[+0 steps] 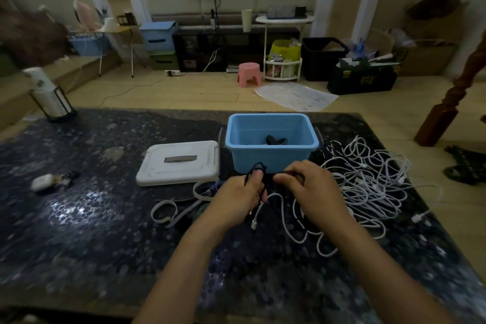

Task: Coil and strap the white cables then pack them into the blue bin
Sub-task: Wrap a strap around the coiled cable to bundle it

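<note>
Nearest: left hand (242, 198) and right hand (307, 187) side by side above the dark speckled stone tabletop (92, 218), just in front of the bin. Left fingers curled round a thin dark cable or strap (256, 168) looped over the thumb; also gripping one thin white cable (282, 205), its plug end hanging below the palm. Right fingers curled, pinching the other end of the same dark strand. Strand stretched short between the two hands, long axis left to right. Held white cable trailing rightward and toward the body in loose bends, so slack lies on the right-hand side; right hand judged nearer for gathering it.

Just left of the hands: flat grey fabric straps (168, 212), loose on the table.

Right, farther: tangled heap of white charging cables (373, 179), uncoiled.

Beyond the hands: open light-blue plastic bin (271, 155), something dark inside, no white coils visible. White flat plastic lid (178, 163) beside it, to its left.
</note>
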The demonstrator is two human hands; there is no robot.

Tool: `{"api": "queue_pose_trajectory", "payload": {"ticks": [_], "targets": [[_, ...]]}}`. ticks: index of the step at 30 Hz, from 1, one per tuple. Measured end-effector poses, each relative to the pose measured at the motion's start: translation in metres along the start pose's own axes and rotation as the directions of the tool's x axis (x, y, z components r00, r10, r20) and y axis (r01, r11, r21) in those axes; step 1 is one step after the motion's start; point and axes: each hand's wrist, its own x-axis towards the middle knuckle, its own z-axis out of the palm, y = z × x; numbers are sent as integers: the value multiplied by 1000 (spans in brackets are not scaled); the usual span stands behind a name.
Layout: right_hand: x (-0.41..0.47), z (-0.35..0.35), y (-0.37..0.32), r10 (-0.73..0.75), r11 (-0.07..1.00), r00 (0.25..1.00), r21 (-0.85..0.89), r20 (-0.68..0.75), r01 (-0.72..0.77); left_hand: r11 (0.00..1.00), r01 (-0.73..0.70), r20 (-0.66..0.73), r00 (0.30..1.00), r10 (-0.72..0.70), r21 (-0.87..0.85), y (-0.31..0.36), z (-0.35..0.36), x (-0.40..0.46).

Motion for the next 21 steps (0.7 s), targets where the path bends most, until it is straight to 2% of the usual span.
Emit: {"api": "queue_pose_trajectory", "payload": {"ticks": [4, 7, 9, 12, 15, 21], "targets": [[4, -3, 2, 33, 999, 999, 23, -3, -33, 979, -54, -64, 996, 67, 195, -5, 1, 3], [6, -10, 6, 60, 997, 998, 51, 21, -61, 997, -37, -186, 981, 48, 66, -7, -3, 5], [5, -11, 7, 76, 995, 997, 65, 6, -76, 998, -29, -224, 974, 41, 57, -6, -6, 4], [4, -11, 2, 86, 991, 995, 104, -47, -81, 993, -50, -239, 968, 74, 107, -7, -5, 4], [0, -5, -10, 108, 947, 994, 302, 25, -111, 993, -57, -257, 963, 82, 101, -8, -4, 8], [-3, 4, -23, 104, 910, 991, 394, 81, -127, 991, -131, -263, 956, 130, 16, -11, -1, 7]]}}
